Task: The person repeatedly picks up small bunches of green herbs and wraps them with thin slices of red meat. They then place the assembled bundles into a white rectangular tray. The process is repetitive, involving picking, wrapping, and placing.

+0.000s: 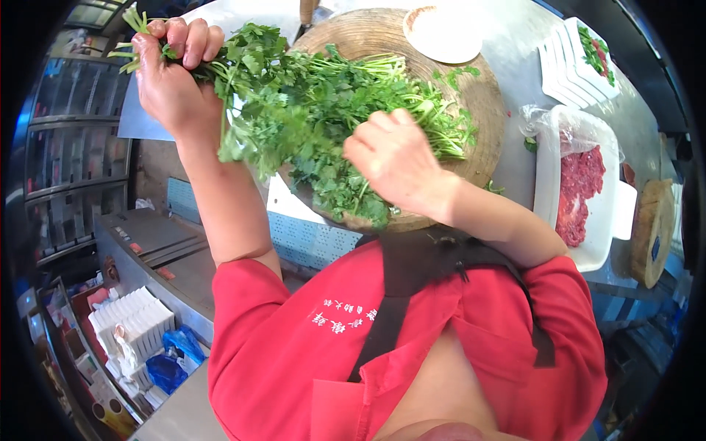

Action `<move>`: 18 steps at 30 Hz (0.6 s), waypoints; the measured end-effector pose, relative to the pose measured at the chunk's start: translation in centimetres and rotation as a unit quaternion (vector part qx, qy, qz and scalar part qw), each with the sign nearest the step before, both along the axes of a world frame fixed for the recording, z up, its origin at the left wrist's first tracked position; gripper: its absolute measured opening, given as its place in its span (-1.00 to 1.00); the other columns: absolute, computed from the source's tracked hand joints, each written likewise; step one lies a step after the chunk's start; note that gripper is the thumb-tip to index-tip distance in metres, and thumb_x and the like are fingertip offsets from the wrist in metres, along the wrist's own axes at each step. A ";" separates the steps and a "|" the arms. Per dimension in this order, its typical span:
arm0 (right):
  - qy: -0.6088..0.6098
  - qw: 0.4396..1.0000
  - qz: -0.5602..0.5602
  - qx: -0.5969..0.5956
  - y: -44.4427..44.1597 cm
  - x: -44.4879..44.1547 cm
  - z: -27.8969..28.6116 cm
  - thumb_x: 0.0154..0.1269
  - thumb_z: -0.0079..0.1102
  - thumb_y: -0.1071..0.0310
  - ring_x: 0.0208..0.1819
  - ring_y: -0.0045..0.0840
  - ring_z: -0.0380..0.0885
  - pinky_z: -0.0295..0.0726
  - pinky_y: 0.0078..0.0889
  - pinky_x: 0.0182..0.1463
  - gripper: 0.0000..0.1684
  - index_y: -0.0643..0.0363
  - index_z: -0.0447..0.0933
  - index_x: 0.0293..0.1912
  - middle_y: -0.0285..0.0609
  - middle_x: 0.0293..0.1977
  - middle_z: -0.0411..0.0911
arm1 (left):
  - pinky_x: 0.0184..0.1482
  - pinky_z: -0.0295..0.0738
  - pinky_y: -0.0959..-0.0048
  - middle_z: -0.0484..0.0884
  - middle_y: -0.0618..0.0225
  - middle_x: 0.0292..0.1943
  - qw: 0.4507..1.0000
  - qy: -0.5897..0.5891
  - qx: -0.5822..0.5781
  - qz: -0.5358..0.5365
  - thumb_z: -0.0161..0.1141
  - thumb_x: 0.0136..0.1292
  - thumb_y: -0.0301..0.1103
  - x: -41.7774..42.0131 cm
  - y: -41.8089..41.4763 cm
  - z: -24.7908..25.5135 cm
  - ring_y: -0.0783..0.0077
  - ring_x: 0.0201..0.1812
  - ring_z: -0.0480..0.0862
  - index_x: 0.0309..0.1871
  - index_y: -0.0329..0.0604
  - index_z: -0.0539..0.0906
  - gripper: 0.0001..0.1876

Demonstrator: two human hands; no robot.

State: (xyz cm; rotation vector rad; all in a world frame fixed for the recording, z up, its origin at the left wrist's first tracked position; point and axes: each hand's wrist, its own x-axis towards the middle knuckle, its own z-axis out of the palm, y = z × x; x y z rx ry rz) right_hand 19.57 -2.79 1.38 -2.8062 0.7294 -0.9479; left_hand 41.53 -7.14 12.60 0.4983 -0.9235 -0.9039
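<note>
My left hand [179, 77], raised at the upper left, is closed around the stems of a bunch of cilantro [259, 71]. Its cut stem ends stick out past the fist, and its leaves hang to the right. Beneath and beside it, a heap of more cilantro [386, 88] covers much of a round wooden chopping block [488, 110]. Over the near side of this heap is my right hand [394, 154], fingers curled and slightly blurred. Its fingertips are mostly hidden, so any grip there is unclear.
A white plate [444, 36] rests on the block's far edge, near a wooden handle [306, 11]. To the right stand a white tub [593, 242] with red meat [579, 193] and stacked white dishes [568, 71]. A second wooden block [651, 234] is farther right.
</note>
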 end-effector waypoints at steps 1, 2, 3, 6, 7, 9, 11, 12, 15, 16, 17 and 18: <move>0.039 0.998 -0.037 -0.035 -0.2 -0.5 1.0 -0.09 0.10 0.39 -0.37 -0.46 0.39 0.32 -0.41 -0.29 -0.91 0.13 0.47 -0.46 -0.29 -0.52 0.37 | -0.47 0.12 0.55 0.19 0.44 -0.55 0.995 0.033 -0.004 -0.090 -0.17 0.43 -0.22 2.2 -0.4 -0.1 0.56 -0.58 0.17 -0.37 -0.15 0.34 -0.74; 0.060 0.996 -0.045 -0.053 -0.6 -1.1 1.3 -0.10 0.10 0.40 -0.37 -0.46 0.38 0.33 -0.40 -0.30 -0.91 0.15 0.47 -0.47 -0.28 -0.52 0.36 | -0.47 0.13 0.55 0.20 0.45 -0.55 0.984 0.098 0.007 -0.150 -0.17 0.43 -0.23 4.2 -0.8 0.0 0.57 -0.58 0.18 -0.38 -0.15 0.35 -0.74; 0.085 0.992 -0.058 -0.072 -1.0 -1.6 1.4 -0.10 0.10 0.40 -0.36 -0.46 0.37 0.33 -0.40 -0.30 -0.90 0.16 0.46 -0.47 -0.27 -0.52 0.35 | -0.47 0.14 0.56 0.20 0.45 -0.55 0.963 0.163 0.017 -0.213 -0.18 0.43 -0.23 5.8 -1.3 0.0 0.58 -0.59 0.18 -0.38 -0.15 0.36 -0.73; 0.099 0.987 -0.060 -0.109 -1.9 -2.1 0.6 -0.12 0.17 0.40 -0.34 -0.43 0.36 0.35 -0.41 -0.30 -0.87 0.19 0.43 -0.50 -0.23 -0.49 0.33 | -0.48 0.15 0.57 0.21 0.48 -0.58 0.942 0.206 0.010 -0.264 -0.17 0.42 -0.23 7.1 -2.0 0.5 0.60 -0.60 0.22 -0.42 -0.15 0.36 -0.72; 0.072 0.993 -0.046 -0.082 -2.0 -2.1 0.8 -0.12 0.20 0.40 -0.34 -0.42 0.36 0.36 -0.41 -0.30 -0.85 0.20 0.44 -0.49 -0.23 -0.49 0.32 | -0.48 0.15 0.58 0.21 0.48 -0.58 0.939 0.207 0.013 -0.275 -0.17 0.42 -0.23 7.1 -2.1 0.7 0.60 -0.60 0.22 -0.42 -0.15 0.36 -0.72; 0.016 0.999 -0.013 -0.024 -1.9 -1.9 2.1 -0.12 0.27 0.39 -0.34 -0.41 0.36 0.39 -0.39 -0.29 -0.81 0.21 0.44 -0.48 -0.22 -0.49 0.31 | -0.49 0.16 0.59 0.22 0.48 -0.59 0.932 0.210 0.014 -0.296 -0.19 0.43 -0.22 6.1 -1.9 1.0 0.62 -0.62 0.22 -0.42 -0.15 0.36 -0.70; -0.049 0.998 -0.011 0.049 -2.2 -1.1 3.5 0.01 0.26 0.33 -0.35 -0.34 0.47 0.49 -0.32 -0.29 -0.80 0.24 0.50 -0.41 -0.16 -0.45 0.42 | -0.49 0.16 0.58 0.21 0.48 -0.59 0.924 0.222 0.012 -0.310 -0.20 0.43 -0.22 5.1 -1.4 1.1 0.62 -0.63 0.21 -0.41 -0.16 0.36 -0.70; -0.088 0.992 -0.012 0.085 -2.6 -0.8 3.9 0.04 0.26 0.32 -0.37 -0.33 0.49 0.51 -0.30 -0.30 -0.80 0.25 0.50 -0.41 -0.15 -0.44 0.44 | -0.50 0.17 0.58 0.21 0.48 -0.59 0.924 0.220 0.012 -0.312 -0.20 0.44 -0.22 4.6 -1.4 1.1 0.63 -0.63 0.20 -0.40 -0.16 0.36 -0.71; -0.159 0.975 -0.013 0.152 -3.7 -0.7 6.1 0.13 0.22 0.34 -0.40 -0.32 0.55 0.55 -0.36 -0.30 -0.78 0.26 0.53 -0.25 -0.09 -0.36 0.54 | -0.50 0.17 0.60 0.19 0.51 -0.62 0.900 0.245 0.012 -0.361 -0.17 0.42 -0.31 2.7 -1.2 1.5 0.65 -0.64 0.20 -0.44 -0.15 0.36 -0.74; -0.171 0.968 -0.020 0.183 -3.9 -0.6 7.0 0.13 0.20 0.35 -0.39 -0.34 0.56 0.55 -0.38 -0.28 -0.77 0.25 0.54 -0.21 -0.09 -0.34 0.56 | -0.51 0.16 0.60 0.19 0.52 -0.63 0.891 0.262 0.014 -0.370 -0.14 0.38 -0.37 2.4 -1.1 1.8 0.66 -0.64 0.22 -0.46 -0.14 0.35 -0.77; -0.182 0.959 -0.027 0.213 -4.2 -0.4 7.5 0.14 0.19 0.36 -0.37 -0.35 0.56 0.56 -0.40 -0.27 -0.74 0.25 0.54 -0.16 -0.08 -0.31 0.57 | -0.50 0.16 0.60 0.19 0.52 -0.63 0.888 0.267 0.016 -0.375 -0.12 0.32 -0.45 2.3 -1.1 1.9 0.65 -0.64 0.23 -0.47 -0.12 0.34 -0.81; -0.159 0.958 -0.016 0.238 -4.7 -0.4 7.8 0.07 0.25 0.44 -0.36 -0.45 0.56 0.57 -0.45 -0.24 -0.48 0.17 0.43 0.09 -0.05 -0.10 0.55 | -0.48 0.19 0.58 0.20 0.48 -0.61 0.872 0.286 0.008 -0.397 -0.14 0.25 -0.52 1.9 -1.0 2.3 0.60 -0.61 0.25 -0.47 -0.13 0.32 -0.85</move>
